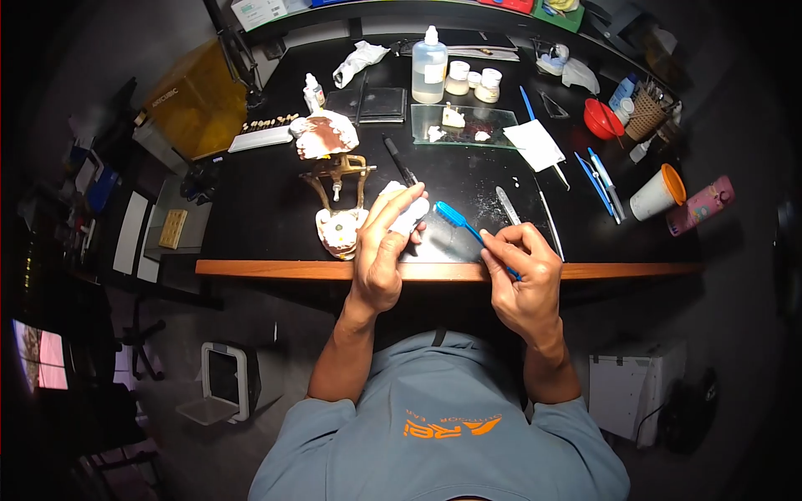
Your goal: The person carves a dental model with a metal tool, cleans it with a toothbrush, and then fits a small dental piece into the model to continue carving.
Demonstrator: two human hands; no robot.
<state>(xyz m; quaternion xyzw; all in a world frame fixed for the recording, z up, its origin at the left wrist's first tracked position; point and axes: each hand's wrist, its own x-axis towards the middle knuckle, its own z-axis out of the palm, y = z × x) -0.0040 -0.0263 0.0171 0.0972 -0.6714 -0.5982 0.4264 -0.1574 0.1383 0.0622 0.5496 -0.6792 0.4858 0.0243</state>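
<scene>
Black counter [263,209] lay brightly lit, grey floor [305,367] dim below, tooth model [336,230] stood just beside, fingers of the left hand [383,255] gripped a white lump [409,217], right hand [531,280] pinched a blue toothbrush [473,230] by its handle, bristles beyond the fingertips, near the lump.

Light glares off the worktop's [251,209] front middle; the dim floor [288,361] fades towards black, curved, distorted edges.
</scene>
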